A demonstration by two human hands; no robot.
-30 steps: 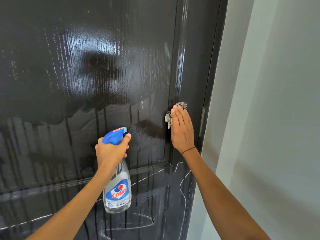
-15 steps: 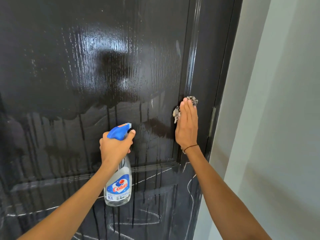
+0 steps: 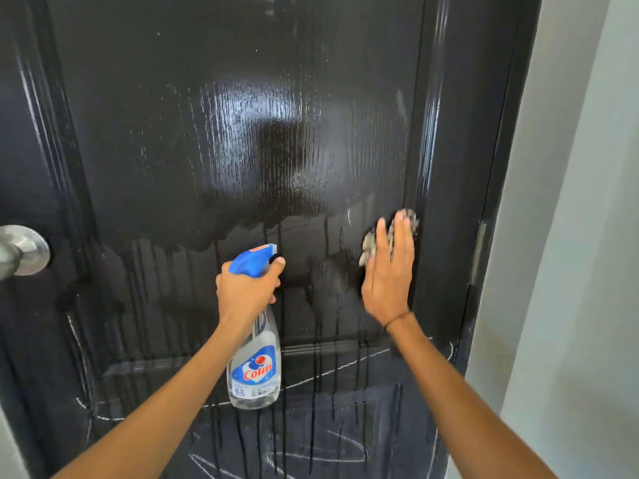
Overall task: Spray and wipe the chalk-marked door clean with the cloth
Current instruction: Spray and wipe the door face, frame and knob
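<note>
Both forearms are reaching up from the bottom edge toward the door. Left hand (image 3: 246, 292) is gripping the neck of the spray bottle (image 3: 254, 357), fingers curled round it, the thumb lying up against the blue trigger head (image 3: 254, 262). Bottle is hanging upright below the fist, clear body, blue and red label facing the camera, nozzle pointing at the door. Whether the bottle is touching the door surface cannot be told.

Right hand (image 3: 389, 274) is pressing flat, fingers straight and slightly apart, pinning the cloth (image 3: 371, 245) against the door (image 3: 207, 150). The cloth, grey and crumpled, is showing above the fingertips and to the left of the fingers; most of it is hidden under the palm. It is sitting at the right edge of the upper raised panel, just beside the vertical moulding. A thin dark band is circling the right wrist.

Door surface: black, glossy, wet. Liquid is running in dark vertical streaks from mid-panel down over the lower rail. White chalk marks (image 3: 311, 451) are showing on the lower panel and along the left stile, streaked by the runs. Upper panel is reflecting light.

Metal door knob (image 3: 22, 250) is sitting at far left, well apart from both hands. Pale wall (image 3: 570, 236) is flanking the door frame on the right.
</note>
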